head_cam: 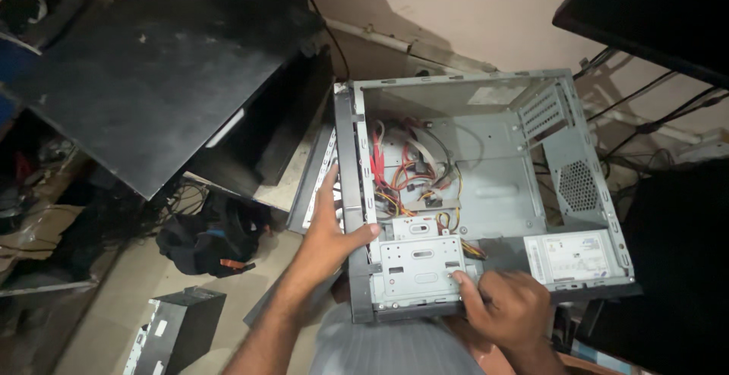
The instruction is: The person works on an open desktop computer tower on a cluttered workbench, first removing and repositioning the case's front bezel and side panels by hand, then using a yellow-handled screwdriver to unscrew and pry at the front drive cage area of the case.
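Note:
An open grey computer case [501,185] lies on its side in front of me, its inside facing up. My left hand [331,229] grips the dark front panel edge [351,193], thumb hooked over the rim. My right hand [507,305] presses on the near lower edge beside the metal drive cage [419,267], fingers curled against it. Red, yellow and grey cables [410,174] bunch inside near the front. A power supply with a white label [568,257] sits in the near right corner.
A black desk top [159,71] slants at the upper left, with tangled wires and a dark bag [205,238] beneath it. Another small case [171,329] lies on the floor at lower left. A dark monitor [653,11] hangs at upper right, cables trailing behind.

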`<control>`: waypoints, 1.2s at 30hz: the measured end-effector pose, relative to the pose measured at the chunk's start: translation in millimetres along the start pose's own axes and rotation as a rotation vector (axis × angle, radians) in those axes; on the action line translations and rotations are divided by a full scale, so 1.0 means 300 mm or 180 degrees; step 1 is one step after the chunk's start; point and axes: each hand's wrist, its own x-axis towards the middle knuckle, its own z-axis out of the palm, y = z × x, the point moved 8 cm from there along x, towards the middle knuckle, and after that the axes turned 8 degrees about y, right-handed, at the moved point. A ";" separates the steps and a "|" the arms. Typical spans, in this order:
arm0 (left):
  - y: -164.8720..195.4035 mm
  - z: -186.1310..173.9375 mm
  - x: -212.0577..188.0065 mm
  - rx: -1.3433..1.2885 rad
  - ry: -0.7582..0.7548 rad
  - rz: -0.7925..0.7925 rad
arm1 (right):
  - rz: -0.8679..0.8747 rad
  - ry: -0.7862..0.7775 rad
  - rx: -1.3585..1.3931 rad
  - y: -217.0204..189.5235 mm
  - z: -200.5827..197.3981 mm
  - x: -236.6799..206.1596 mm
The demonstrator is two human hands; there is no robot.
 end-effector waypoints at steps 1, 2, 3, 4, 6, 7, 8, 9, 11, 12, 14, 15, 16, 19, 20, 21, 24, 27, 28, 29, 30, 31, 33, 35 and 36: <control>0.001 -0.009 0.021 0.0231 0.0065 0.0187 | 0.0002 0.0013 -0.0045 0.002 -0.005 0.000; -0.003 -0.017 0.050 0.0459 0.0112 0.0348 | 0.0025 0.0003 -0.0099 0.004 -0.012 -0.002; -0.004 -0.024 0.087 0.0684 0.0165 0.0535 | 0.0031 0.0011 -0.0151 0.003 -0.019 -0.003; -0.002 -0.037 0.135 0.0609 0.0228 0.0674 | -0.0212 0.0226 0.0099 -0.021 -0.047 -0.002; -0.017 -0.055 0.243 0.0243 0.0320 0.0693 | -0.0659 0.0618 0.0597 -0.071 -0.117 -0.025; -0.026 -0.062 0.305 -0.0056 0.0371 0.0612 | -0.0772 0.0210 0.1013 -0.090 -0.108 -0.040; -0.026 -0.059 0.357 -0.0264 0.0323 0.0641 | -0.0887 -0.0190 0.1420 -0.115 -0.106 -0.066; -0.020 -0.054 0.411 -0.0470 0.0261 0.0694 | -0.1005 -0.0568 0.1813 -0.141 -0.091 -0.095; -0.009 -0.050 0.516 -0.0615 0.0181 0.0738 | -0.0861 -0.0630 0.1870 -0.166 -0.047 -0.146; -0.012 -0.046 0.556 -0.0553 0.0162 0.0705 | -0.0764 -0.0685 0.1907 -0.181 -0.022 -0.177; -0.038 -0.048 0.602 -0.0652 0.0136 0.0529 | -0.0406 -0.0939 0.1926 -0.194 0.018 -0.243; -0.050 -0.046 0.619 -0.0799 0.0093 0.0457 | -0.0251 -0.1033 0.1931 -0.200 0.042 -0.270; -0.054 -0.043 0.641 -0.0939 0.0016 0.0423 | 0.0063 -0.1340 0.1824 -0.201 0.092 -0.304; -0.071 -0.048 0.658 -0.0872 -0.0053 0.0468 | 0.0764 -0.1952 0.1745 -0.223 0.185 -0.391; -0.075 -0.046 0.660 -0.0942 -0.0088 0.0450 | 0.0815 -0.1925 0.1901 -0.241 0.194 -0.399; -0.076 -0.047 0.661 -0.1009 -0.0106 0.0446 | 0.0845 -0.1900 0.2065 -0.259 0.200 -0.405; -0.073 -0.054 0.662 -0.0958 -0.0114 0.0446 | 0.2227 -0.3397 0.1371 -0.230 0.269 -0.568; -0.080 -0.049 0.661 -0.1074 -0.0167 0.0322 | 0.1552 -0.2595 0.2263 -0.308 0.233 -0.513; -0.082 -0.049 0.662 -0.1150 -0.0179 0.0277 | 0.1438 -0.2638 0.2283 -0.320 0.230 -0.522; -0.081 -0.053 0.661 -0.1097 -0.0142 0.0355 | 0.1327 -0.2693 0.2305 -0.337 0.231 -0.534; -0.077 -0.050 0.664 -0.1041 -0.0116 0.0433 | 0.1223 -0.2739 0.2325 -0.354 0.238 -0.547; -0.074 -0.050 0.667 -0.0970 -0.0097 0.0500 | 0.1329 -0.2688 0.2350 -0.358 0.252 -0.556; -0.090 -0.044 0.666 -0.1078 -0.0129 0.0423 | 0.1613 -0.2611 0.2382 -0.374 0.282 -0.587; -0.085 -0.042 0.673 -0.1148 -0.0151 0.0445 | 0.1582 -0.2205 0.2486 -0.400 0.293 -0.586; -0.087 -0.042 0.670 -0.1151 -0.0161 0.0459 | 0.1569 -0.1996 0.2535 -0.409 0.295 -0.583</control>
